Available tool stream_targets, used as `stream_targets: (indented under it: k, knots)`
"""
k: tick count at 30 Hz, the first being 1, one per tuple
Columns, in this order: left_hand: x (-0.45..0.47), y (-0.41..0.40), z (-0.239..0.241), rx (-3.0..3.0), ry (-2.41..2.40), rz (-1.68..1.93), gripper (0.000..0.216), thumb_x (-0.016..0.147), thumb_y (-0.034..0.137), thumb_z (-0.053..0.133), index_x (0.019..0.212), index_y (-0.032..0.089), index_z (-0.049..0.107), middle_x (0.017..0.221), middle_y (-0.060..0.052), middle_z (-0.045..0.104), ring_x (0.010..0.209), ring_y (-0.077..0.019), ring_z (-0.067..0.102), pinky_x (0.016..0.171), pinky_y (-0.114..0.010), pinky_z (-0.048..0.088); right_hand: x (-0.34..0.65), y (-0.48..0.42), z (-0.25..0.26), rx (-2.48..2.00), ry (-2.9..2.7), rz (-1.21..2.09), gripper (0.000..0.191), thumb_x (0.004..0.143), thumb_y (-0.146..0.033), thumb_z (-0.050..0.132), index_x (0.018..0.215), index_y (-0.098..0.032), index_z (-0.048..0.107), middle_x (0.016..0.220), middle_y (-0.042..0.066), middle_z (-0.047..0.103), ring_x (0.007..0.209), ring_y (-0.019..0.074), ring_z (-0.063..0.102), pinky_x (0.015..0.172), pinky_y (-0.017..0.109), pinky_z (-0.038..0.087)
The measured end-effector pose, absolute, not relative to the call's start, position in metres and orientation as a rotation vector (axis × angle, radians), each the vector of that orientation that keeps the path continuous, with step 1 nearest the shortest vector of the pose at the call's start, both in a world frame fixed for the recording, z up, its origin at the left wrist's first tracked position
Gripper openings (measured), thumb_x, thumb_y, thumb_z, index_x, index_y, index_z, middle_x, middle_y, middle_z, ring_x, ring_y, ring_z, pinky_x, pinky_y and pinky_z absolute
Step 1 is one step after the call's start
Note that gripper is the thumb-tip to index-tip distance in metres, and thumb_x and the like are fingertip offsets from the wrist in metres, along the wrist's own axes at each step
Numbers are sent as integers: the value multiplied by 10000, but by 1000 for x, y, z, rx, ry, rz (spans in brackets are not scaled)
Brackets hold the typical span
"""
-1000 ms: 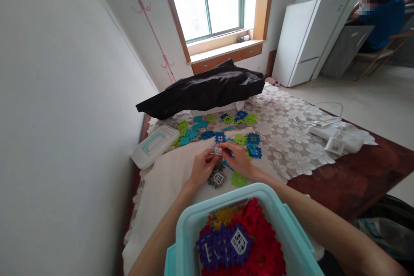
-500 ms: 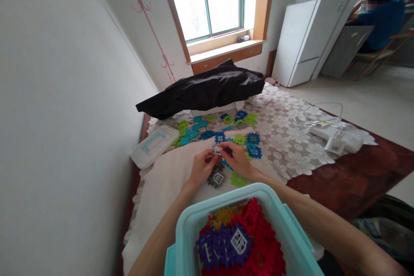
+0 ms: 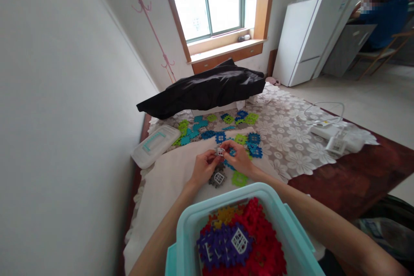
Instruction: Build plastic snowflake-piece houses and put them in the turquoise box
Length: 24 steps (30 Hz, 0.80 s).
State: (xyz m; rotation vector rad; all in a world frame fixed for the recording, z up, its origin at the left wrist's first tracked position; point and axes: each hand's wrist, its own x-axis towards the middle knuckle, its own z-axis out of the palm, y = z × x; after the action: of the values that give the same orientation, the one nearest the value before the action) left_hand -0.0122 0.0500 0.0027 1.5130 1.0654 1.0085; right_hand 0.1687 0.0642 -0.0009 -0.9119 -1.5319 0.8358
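My left hand (image 3: 204, 168) and my right hand (image 3: 238, 158) meet over the white cloth, fingers closed on a small white window piece (image 3: 221, 152). A bit of grey shows beside it at my left fingertips; whether the two are joined I cannot tell. Just below lies a grey building block (image 3: 217, 178) with a white window frame on it. Near my right wrist rests a lime green block (image 3: 239, 179). Beyond the hands are a blue block (image 3: 220, 137) and several blue and green ones. Between my forearms stands a mint-coloured tub (image 3: 190, 213) with red, purple and yellow blocks.
A clear lid (image 3: 155, 145) lies left on the white cloth (image 3: 164, 198). Black sheeting (image 3: 207, 88) covers something behind the blocks. A white device with a cable (image 3: 325, 129) sits on the right. Farther back are a fridge (image 3: 300, 39) and a seated person (image 3: 388, 23).
Both hands stay together with the white window piece between them, shifted very slightly. The loose blocks and the tub look the same.
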Motion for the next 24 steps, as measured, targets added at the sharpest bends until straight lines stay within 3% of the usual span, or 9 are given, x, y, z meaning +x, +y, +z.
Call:
stream_targets:
  k: [15,20,24]
  knots:
    - [-12,52,3,1333,1020,1053,411,801,529,832,946,162,720,908,-97,811,840,-254,773,785,-360,610,169,63,1,-924,-1467,833,95,857,-259,637,909,-205,695,752,3,652,676,170,574,653,286,463]
    - [-14,53,7,1291,1032,1094,425,784,528,848,945,150,741,910,-107,812,851,-255,773,793,-362,606,169,65,0,-934,-1471,832,44,836,-244,600,823,-210,624,765,8,634,717,178,571,684,294,463]
    - [-14,53,11,1281,1026,1079,436,779,522,856,967,142,751,932,-118,816,864,-258,775,779,-350,605,168,65,-3,-925,-1448,873,76,788,-224,572,862,-238,561,807,5,606,756,195,567,696,305,473]
